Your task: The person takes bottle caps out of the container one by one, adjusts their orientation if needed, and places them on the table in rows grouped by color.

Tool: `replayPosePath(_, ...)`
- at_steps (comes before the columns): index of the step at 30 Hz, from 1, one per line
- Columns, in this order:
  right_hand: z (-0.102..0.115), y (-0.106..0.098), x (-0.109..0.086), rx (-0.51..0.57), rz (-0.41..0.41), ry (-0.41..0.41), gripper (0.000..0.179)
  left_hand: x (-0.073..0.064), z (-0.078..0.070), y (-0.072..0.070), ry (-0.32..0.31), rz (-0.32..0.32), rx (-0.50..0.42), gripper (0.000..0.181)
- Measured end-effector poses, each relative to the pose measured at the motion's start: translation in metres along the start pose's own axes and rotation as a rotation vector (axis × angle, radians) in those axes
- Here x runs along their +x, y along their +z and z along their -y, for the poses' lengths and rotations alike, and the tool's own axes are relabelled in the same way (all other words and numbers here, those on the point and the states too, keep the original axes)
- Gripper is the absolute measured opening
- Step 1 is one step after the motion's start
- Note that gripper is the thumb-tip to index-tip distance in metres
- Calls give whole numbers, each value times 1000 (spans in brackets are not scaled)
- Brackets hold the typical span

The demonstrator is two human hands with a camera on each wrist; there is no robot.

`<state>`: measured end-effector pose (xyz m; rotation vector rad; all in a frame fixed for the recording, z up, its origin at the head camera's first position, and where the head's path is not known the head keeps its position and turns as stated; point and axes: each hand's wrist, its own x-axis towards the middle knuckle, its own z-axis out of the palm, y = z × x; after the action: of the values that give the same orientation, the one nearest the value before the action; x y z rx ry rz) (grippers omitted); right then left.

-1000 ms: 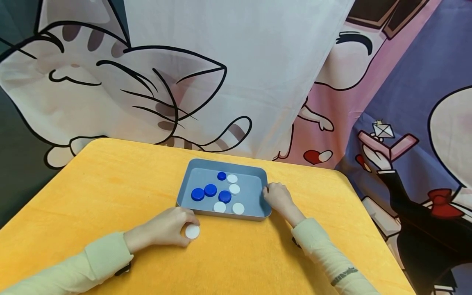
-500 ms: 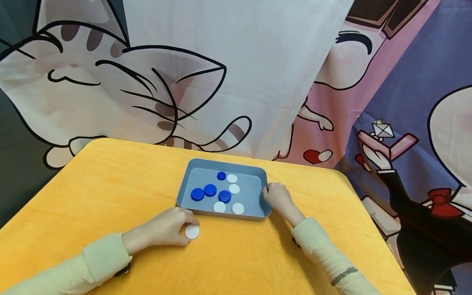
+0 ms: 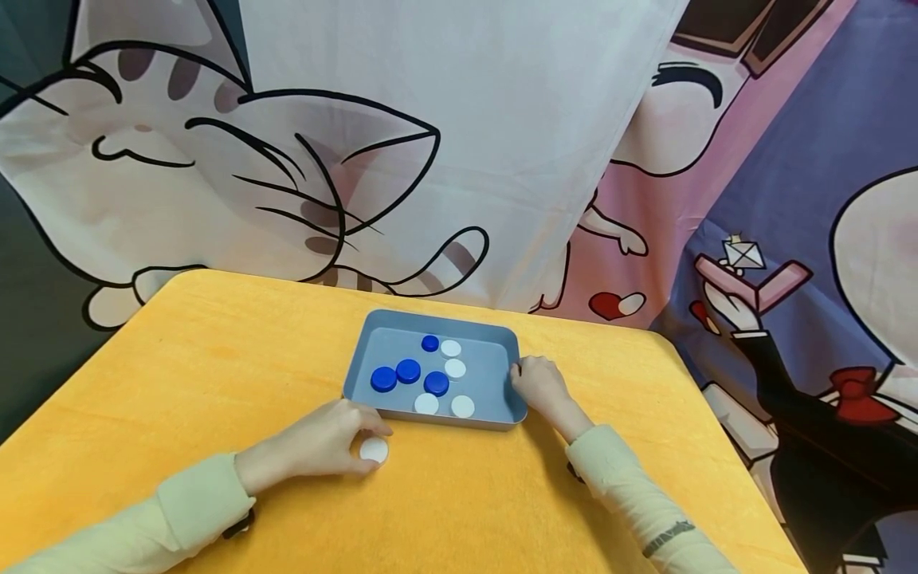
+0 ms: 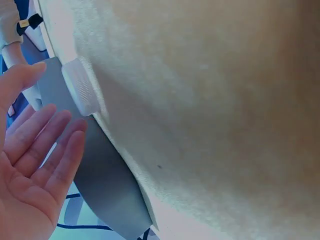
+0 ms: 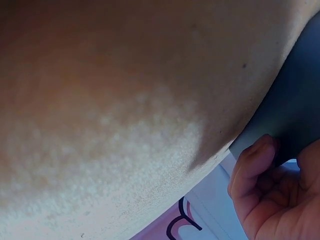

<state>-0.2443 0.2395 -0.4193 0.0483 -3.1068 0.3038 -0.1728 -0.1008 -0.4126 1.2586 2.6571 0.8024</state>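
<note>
A grey tray point(image 3: 390, 341) sits on the orange cloth point(image 3: 215, 359) and holds several blue caps point(image 3: 408, 371) and several white caps point(image 3: 455, 367). One more white cap point(image 3: 374, 450) lies on the cloth just in front of the tray's near left corner. My left hand point(image 3: 369, 437) rests beside and partly over this cap. In the left wrist view the left hand point(image 4: 52, 97) has its fingers straight, and the white cap point(image 4: 80, 87) lies free just past them, beside the tray point(image 4: 100, 170). My right hand point(image 3: 518, 373) grips the tray's right rim; its fingers point(image 5: 255, 162) curl against the tray wall point(image 5: 295, 110).
Cartoon-print curtains point(image 3: 459, 159) hang close behind the table. The cloth-covered table ends just right of the tray side point(image 3: 717, 414), where more printed fabric hangs. Bare orange cloth stretches to the left of the tray and in front of it.
Almost nothing has moved. The left hand's fingers shifted slightly over the white cap, which stays in place; the right hand and tray are still.
</note>
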Motion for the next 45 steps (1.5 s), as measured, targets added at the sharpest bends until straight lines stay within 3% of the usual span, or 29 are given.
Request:
replayPosePath(6,0,0,0,7,6,9,36,3,-4,-7,-3,-43,-28,28)
replayPosePath(13,-1,1,0,1,4,13,36,8,-5,-13,4,-96,1,26)
replayPosePath(25,-1,1,-2,2,-4,0,36,27,8,-23,11,-220,-116,32)
replayPosePath(31,0,1,-1,2,-8,1,36,41,15,-33,-26,-214,-158,36)
replayPosePath(38,0,0,-1,-7,-17,0,39,57,25,-44,-75,-194,-124,39)
replayPosePath(45,2,-1,-1,-5,-17,0,40,73,39,-46,-55,-155,-135,41)
